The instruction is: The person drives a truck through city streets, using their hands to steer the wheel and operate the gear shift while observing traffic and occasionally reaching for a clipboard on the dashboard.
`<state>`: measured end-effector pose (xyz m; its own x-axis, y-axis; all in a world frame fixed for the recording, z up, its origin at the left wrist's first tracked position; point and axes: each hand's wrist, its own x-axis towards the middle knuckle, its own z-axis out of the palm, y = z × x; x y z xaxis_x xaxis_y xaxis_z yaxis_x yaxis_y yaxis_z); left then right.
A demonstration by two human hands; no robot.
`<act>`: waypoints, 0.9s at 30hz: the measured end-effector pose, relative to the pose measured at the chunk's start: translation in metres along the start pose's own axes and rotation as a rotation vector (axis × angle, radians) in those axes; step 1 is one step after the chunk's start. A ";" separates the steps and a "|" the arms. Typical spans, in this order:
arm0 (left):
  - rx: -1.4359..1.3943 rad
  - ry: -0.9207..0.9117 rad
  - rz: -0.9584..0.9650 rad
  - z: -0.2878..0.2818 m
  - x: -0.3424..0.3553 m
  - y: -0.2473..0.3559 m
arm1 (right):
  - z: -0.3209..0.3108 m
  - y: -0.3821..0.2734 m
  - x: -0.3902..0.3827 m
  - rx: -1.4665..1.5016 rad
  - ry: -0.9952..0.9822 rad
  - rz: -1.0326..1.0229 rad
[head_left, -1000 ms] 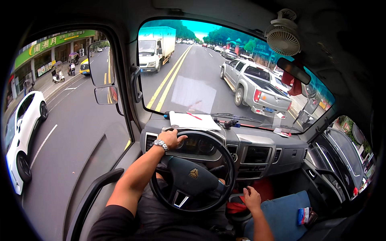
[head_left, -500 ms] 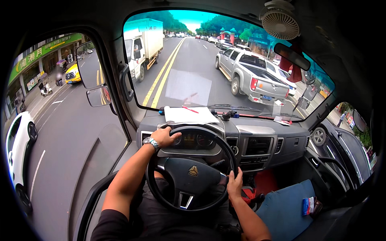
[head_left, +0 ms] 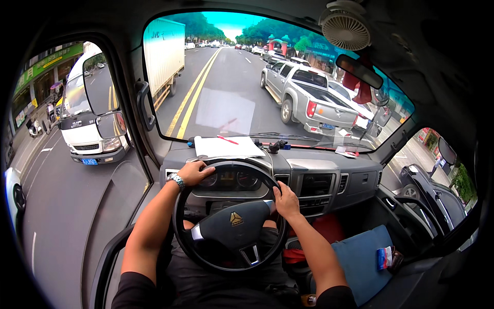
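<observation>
Fingers (head_left: 207, 171) of left hand (head_left: 191, 174) and right hand (head_left: 286, 202) around a smooth, round, black steering wheel (head_left: 224, 230)

Vehicle cab (head_left: 131, 67) with steering wheel (head_left: 231, 224) and dashboard (head_left: 360, 177)

Left grip (head_left: 193, 173) and right grip (head_left: 286, 201) hold the wheel (head_left: 220, 229).

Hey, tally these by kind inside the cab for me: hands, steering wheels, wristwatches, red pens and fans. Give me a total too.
Hands: 2 (left hand and right hand)
Steering wheel: 1
Wristwatch: 1
Red pen: 1
Fan: 1
Total: 6
</observation>
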<state>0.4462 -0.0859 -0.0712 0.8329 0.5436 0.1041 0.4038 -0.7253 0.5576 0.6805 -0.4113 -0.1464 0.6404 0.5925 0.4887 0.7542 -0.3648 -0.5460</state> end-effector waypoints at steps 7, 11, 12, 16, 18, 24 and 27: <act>-0.392 -0.015 -0.162 0.017 -0.051 -0.009 | 0.001 -0.008 0.031 -0.080 0.097 -0.279; -0.494 0.215 -0.227 0.043 -0.103 -0.027 | -0.003 0.005 0.023 -0.048 0.097 -0.219; -0.537 0.258 -0.251 0.054 -0.116 -0.030 | -0.004 0.013 0.014 -0.017 0.067 -0.149; -0.751 0.423 -0.265 0.093 -0.170 -0.030 | -0.002 0.041 -0.024 0.105 0.053 0.013; -0.821 0.477 -0.304 0.106 -0.183 -0.022 | -0.006 0.046 -0.036 0.209 0.012 0.120; -0.799 0.486 -0.309 0.106 -0.186 -0.012 | 0.002 0.065 -0.042 0.514 -0.046 0.203; -0.717 0.486 -0.335 0.102 -0.183 -0.013 | 0.006 0.070 -0.049 0.561 -0.051 0.224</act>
<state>0.3271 -0.2193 -0.1812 0.3993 0.9125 0.0890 0.1286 -0.1519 0.9800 0.7011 -0.4611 -0.2127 0.7569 0.5833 0.2947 0.4013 -0.0589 -0.9141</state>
